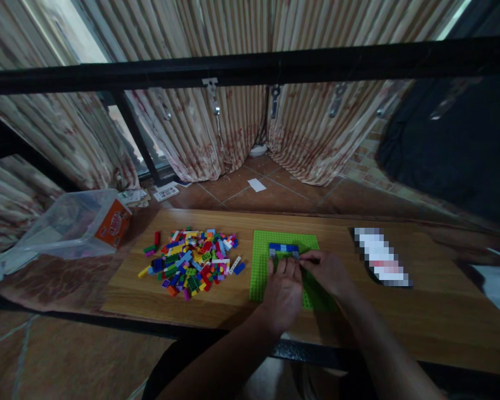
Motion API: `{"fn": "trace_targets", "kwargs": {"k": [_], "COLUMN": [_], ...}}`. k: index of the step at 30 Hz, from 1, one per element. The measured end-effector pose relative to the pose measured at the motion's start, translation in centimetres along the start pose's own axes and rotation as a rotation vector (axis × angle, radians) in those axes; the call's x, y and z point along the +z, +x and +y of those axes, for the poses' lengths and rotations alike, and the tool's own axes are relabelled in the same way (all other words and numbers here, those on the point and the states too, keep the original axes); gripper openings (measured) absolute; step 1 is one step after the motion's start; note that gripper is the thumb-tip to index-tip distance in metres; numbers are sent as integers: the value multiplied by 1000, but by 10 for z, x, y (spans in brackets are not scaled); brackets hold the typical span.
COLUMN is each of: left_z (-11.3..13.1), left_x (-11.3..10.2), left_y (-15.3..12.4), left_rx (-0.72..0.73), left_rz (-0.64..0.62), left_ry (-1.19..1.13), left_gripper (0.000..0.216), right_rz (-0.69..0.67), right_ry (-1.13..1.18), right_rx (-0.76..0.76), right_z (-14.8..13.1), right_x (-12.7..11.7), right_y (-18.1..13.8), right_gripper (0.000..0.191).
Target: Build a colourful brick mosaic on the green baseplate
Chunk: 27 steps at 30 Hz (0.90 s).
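A green studded baseplate (260,241) lies on the wooden table, with a row of dark and light blue building bricks (283,248) along the back of a small structure on it. Greyish bricks show at the row's two ends. Over the front of this structure rests my left hand (284,284), its fingers stretched forward and lying on it. My right hand (325,269) is closed in a pinch at the structure's right side; what sits between the fingertips is too small to make out. Both hands hide the front part of the structure.
Left of the baseplate spreads a pile of loose, many-coloured bricks (195,264). A blurred-out dark-edged object (381,256) lies to the right on the table (233,311). Beyond the left end stands a clear plastic bin (75,219). A black metal bar (241,69) crosses ahead, before striped curtains.
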<state>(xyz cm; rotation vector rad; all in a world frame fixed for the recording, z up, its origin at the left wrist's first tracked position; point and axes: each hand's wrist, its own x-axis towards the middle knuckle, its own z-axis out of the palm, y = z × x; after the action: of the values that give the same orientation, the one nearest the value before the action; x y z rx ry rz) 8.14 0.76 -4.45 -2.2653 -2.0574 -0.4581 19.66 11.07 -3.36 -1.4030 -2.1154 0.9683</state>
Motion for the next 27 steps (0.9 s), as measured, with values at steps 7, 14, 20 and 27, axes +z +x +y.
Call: {"fn": "trace_targets", "kwargs": {"k": [7,14,20,27], "left_z": [-11,-59,-113,-151], "left_x": [-17,-58,-77,-91], "left_y": [-2,0,-3,-14], "left_rx": [-9,-294,-588,-686], "left_rz": [68,316,488,607], "left_ry": [-129,-308,-516,-624], "left_gripper": [37,16,22,37], "right_rz": [83,149,-70,-91], "right_ry": [-87,105,16,-60], "right_rx": [-29,-229,-479,-536], "right_z": [-1,-49,-77,-81], "right_x": [-4,30,72,92], "right_y": [1,-14,-30,-29], "right_gripper": [19,24,24,34]}}
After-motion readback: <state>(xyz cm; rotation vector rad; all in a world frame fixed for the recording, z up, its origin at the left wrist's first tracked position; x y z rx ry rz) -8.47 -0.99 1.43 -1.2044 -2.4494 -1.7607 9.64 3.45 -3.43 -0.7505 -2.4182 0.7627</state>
